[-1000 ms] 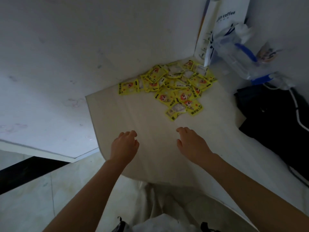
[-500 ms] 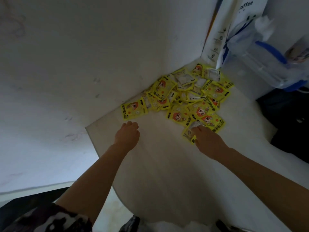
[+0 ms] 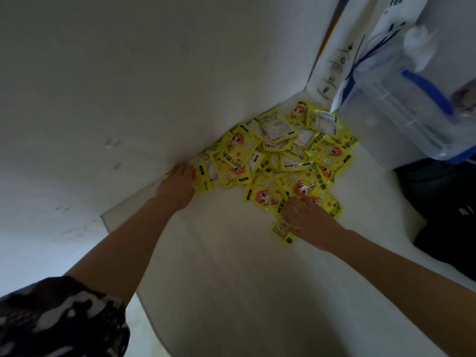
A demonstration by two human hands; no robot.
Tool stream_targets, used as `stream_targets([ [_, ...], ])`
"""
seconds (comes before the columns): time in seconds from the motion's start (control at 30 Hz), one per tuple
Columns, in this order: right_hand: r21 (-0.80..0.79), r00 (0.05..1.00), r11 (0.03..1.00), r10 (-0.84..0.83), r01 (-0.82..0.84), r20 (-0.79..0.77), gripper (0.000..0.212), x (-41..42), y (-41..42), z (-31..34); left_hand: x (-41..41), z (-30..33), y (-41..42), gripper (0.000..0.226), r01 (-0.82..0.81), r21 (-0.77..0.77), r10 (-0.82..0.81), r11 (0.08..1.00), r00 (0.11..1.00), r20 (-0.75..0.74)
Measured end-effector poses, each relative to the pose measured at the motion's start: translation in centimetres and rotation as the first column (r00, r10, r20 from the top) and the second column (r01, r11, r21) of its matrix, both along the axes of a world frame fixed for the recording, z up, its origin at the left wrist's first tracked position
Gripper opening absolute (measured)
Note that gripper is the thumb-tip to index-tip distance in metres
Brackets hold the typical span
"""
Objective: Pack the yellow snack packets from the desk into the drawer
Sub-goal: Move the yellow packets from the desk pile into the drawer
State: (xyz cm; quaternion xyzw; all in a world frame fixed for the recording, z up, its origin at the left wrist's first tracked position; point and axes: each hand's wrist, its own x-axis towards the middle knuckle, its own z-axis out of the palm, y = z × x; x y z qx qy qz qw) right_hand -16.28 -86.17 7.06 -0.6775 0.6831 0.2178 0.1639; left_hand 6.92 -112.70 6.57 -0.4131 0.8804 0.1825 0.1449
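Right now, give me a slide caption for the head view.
Both hands, left and right, reach into the yellow snack packets piled on the desk.

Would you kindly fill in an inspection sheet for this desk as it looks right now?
Surface: pale desk, bare in front.
Job's things: yellow snack packets heaped in the wall corner; drawer not in view.
Clutter: clear plastic container with blue trim, white paper bag, dark item at right.
Hands: left hand on the pile's left edge, right hand on near packets; grip unclear.
Cables: nothing seen.
Surroundings: white wall.
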Motion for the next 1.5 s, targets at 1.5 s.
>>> stream_targets([
  [1.5, -0.049, 0.866, 0.897, -0.408, 0.439, 0.290, 0.061, -6.8, -4.9, 1.5, -12.8, 2.0, 0.2, 0.035, -0.128, 0.090, 0.151, 0.988, 0.933, -0.326],
])
